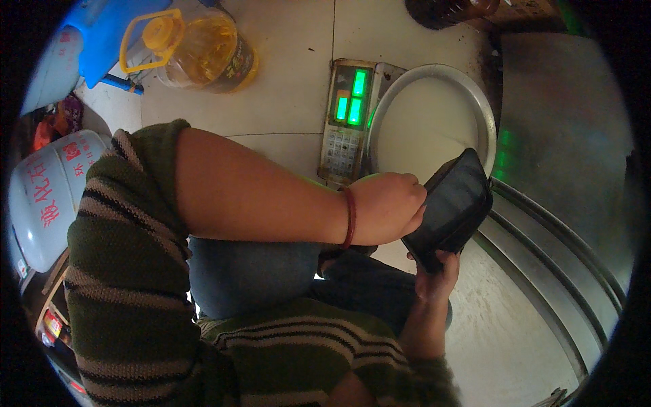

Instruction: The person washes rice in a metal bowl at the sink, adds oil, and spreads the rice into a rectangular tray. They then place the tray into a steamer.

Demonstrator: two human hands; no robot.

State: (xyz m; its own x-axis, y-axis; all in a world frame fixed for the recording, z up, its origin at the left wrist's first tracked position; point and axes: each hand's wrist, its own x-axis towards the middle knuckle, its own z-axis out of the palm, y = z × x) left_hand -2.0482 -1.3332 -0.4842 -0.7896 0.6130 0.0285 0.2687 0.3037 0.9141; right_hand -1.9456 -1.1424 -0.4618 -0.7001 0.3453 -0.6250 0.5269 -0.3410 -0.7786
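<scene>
My left hand (389, 208), with a dark red bracelet at the wrist, has its curled fingers at the left edge of a black rectangular container (452, 203). My right hand (437, 274) grips the same container by its near end, thumb on top. The container is tilted, its far corner overlapping the rim of a round metal basin (485, 122). What lies inside it cannot be made out. A pale, milky-white content (422, 122) fills the basin, which rests on a digital scale (346, 122) with lit green displays.
A large oil bottle (203, 51) with a yellow handle stands at upper left, near a blue plastic stool (109, 38). White gas cylinders (56, 198) line the left. A metal cabinet panel (564, 117) and curved metal rails (549, 244) bound the right. A dark bottle (447, 10) is behind.
</scene>
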